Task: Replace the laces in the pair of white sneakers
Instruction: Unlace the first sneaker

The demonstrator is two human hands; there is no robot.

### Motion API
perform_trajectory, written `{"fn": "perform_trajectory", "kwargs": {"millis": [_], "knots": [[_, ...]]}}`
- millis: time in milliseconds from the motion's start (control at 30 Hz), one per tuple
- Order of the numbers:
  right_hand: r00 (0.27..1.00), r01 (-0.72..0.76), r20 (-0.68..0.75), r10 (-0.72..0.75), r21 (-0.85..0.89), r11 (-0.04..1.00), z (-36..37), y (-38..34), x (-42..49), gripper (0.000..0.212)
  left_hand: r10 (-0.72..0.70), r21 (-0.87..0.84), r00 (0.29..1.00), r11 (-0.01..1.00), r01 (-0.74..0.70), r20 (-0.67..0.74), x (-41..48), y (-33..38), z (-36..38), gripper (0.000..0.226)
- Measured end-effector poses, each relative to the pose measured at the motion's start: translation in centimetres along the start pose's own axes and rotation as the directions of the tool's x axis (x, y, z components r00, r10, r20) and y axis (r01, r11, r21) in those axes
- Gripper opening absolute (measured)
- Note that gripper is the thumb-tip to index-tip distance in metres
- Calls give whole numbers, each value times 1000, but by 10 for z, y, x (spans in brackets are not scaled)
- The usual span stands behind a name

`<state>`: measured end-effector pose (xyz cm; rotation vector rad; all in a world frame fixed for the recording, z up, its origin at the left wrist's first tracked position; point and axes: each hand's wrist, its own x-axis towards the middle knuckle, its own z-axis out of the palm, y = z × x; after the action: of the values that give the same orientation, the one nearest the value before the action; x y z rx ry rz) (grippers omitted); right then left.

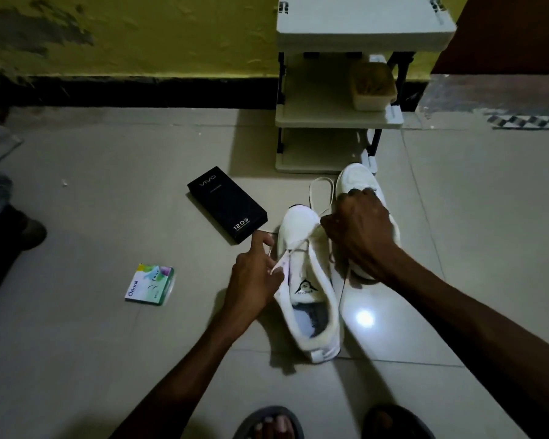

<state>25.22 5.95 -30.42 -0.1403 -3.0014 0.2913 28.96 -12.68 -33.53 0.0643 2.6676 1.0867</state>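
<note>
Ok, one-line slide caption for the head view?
Left hand pinches the lace at the near sneaker; right hand grips its loop.

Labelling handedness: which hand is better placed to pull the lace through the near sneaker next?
Left. The left hand pinches the lace at the near sneaker's eyelets; the right hand holds it farther off, over the far sneaker.

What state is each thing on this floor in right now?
near sneaker: upright, opened wide, mostly unlaced.
far sneaker: upright, partly hidden.
lace: loose, looped on the floor by the toes.
left hand: pinches the lace at the near sneaker.
right hand: curled, seemingly gripping the lace.
black box: closed, lying flat.
green box: closed, lying flat.
</note>
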Motion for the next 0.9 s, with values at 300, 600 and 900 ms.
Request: {"fn": "perform_trajectory", "kwargs": {"millis": [300,600,900], "knots": [[891,323,327,-316,34,946,9,-16,-4,32,34,74,999,997,-35,9,6,5,11,51],[761,647,242,-601,-225,728,28,-24,-10,21,29,81,999,996,-31,34,8,6,11,52],[978,208,-37,-205,241,948,-29,4,38,9,97,173,994,979,-105,52,4,5,14,56]]}}
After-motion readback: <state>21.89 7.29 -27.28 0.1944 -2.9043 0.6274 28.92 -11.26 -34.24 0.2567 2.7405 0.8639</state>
